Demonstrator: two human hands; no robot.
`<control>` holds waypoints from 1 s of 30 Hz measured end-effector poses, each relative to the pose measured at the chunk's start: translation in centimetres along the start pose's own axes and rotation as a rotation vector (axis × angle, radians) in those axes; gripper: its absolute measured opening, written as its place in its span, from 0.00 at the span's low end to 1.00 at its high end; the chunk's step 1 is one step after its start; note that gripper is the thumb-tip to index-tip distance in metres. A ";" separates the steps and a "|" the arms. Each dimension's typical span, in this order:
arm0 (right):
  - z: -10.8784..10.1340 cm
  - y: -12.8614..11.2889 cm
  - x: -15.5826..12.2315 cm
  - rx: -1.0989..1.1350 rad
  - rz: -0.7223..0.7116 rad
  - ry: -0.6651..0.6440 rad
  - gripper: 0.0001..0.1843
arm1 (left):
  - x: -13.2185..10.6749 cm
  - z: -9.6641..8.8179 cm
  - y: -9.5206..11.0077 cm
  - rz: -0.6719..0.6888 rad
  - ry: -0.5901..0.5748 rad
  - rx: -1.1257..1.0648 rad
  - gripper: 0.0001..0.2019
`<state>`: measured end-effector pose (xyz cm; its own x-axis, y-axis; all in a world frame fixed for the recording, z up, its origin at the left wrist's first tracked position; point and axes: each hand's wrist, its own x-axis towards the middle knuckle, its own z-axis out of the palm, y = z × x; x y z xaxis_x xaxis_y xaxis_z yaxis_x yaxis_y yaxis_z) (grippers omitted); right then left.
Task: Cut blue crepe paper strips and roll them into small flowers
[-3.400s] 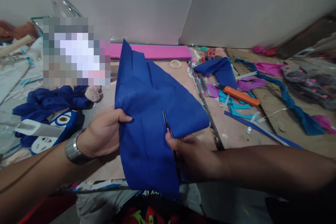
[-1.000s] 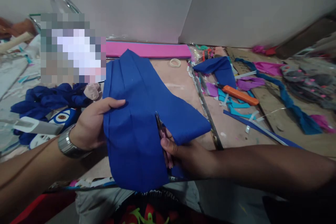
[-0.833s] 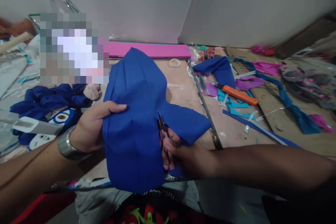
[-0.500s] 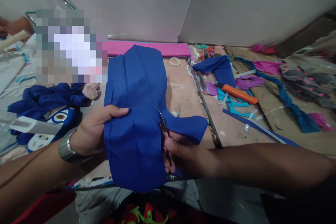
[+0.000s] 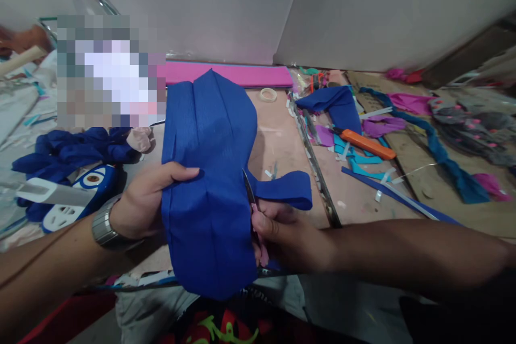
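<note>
A folded sheet of blue crepe paper (image 5: 209, 183) hangs upright in front of me, over the table's near edge. My left hand (image 5: 149, 193) grips its left edge, thumb flat on the front and the other fingers hidden behind. In my right hand (image 5: 278, 226) is a pair of scissors (image 5: 251, 193) with pink handles. Their blades point up and lie at the paper's right edge, where it narrows in a curve. A partly cut blue strip (image 5: 286, 189) sticks out to the right from that spot, above my right knuckles.
Beyond the paper lie a pink roll (image 5: 226, 74) and a ring of tape (image 5: 268, 95). An orange cutter knife (image 5: 366, 144) rests among blue and purple scraps on the right. A blue-and-white power strip (image 5: 88, 193) and bunched blue material (image 5: 68, 145) are at the left.
The cut strip has swung left and now curls over at its end. The paper has shifted slightly right and down, and its curved upper right edge has bent. Both hands stay nearly in place.
</note>
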<state>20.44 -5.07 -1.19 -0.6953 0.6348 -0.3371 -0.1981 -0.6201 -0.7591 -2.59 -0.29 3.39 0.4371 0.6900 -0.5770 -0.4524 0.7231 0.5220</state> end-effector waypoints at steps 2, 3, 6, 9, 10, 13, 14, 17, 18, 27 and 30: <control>0.0 0.0 0.0 -0.001 -0.010 -0.004 0.29 | -0.1 0.3 0.2 -0.038 0.090 0.027 0.26; 0.0 0.1 0.0 0.001 -0.015 -0.006 0.29 | -0.1 0.5 0.2 -0.050 0.131 0.037 0.27; -0.1 0.2 0.0 0.006 -0.040 -0.022 0.28 | -0.1 0.7 0.4 -0.047 0.188 0.041 0.29; -0.1 0.3 0.0 0.026 -0.042 -0.024 0.26 | 0.0 0.7 0.5 -0.007 0.227 0.050 0.28; 0.0 0.3 0.0 0.029 -0.041 -0.021 0.26 | 0.0 0.8 0.5 0.006 0.236 0.054 0.27; 0.1 0.2 0.0 0.030 -0.038 -0.018 0.25 | -0.1 0.8 0.5 0.004 0.234 0.057 0.23; 0.1 0.2 0.0 0.028 -0.039 -0.021 0.26 | -0.2 0.8 0.5 0.001 0.227 0.056 0.21; 0.1 0.1 0.0 0.021 -0.029 -0.031 0.26 | -0.3 0.8 0.5 0.005 0.202 0.055 0.19; 0.0 0.1 0.0 0.015 -0.025 -0.034 0.27 | -0.4 0.8 0.6 0.000 0.190 0.051 0.18; 0.1 0.0 0.1 0.004 -0.020 -0.033 0.26 | -0.4 1.0 0.7 -0.012 0.232 0.080 0.16; 0.2 0.0 0.0 0.025 -0.025 -0.030 0.25 | -0.4 1.0 0.7 0.009 0.253 0.085 0.16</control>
<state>20.26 -5.13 -1.06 -0.7101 0.6365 -0.3012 -0.2327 -0.6158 -0.7528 -2.26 -0.03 4.62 0.2203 0.6740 -0.7051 -0.3835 0.7245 0.5727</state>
